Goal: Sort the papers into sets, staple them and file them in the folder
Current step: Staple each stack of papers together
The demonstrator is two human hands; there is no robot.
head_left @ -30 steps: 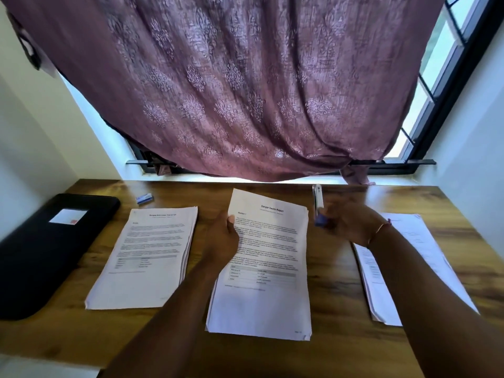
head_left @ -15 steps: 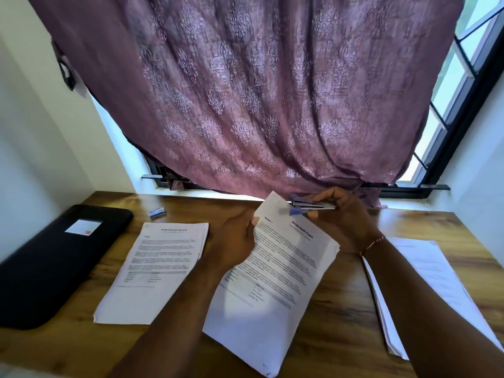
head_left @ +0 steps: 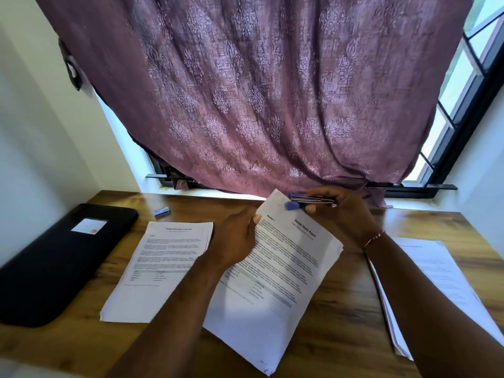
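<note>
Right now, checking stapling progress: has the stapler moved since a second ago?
Yes. Against the left paper stack, the stapler went from upright to level and leftward, to the top corner of the health report.

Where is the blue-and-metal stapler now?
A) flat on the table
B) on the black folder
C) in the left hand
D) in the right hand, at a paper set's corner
D: the right hand grips the blue-and-metal stapler at the top corner of the white paper set the left hand holds.

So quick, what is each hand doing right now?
Left hand: holding the Sample Health Report papers by their left edge.
Right hand: fingers gripping the stapler at the papers' top corner.
</note>
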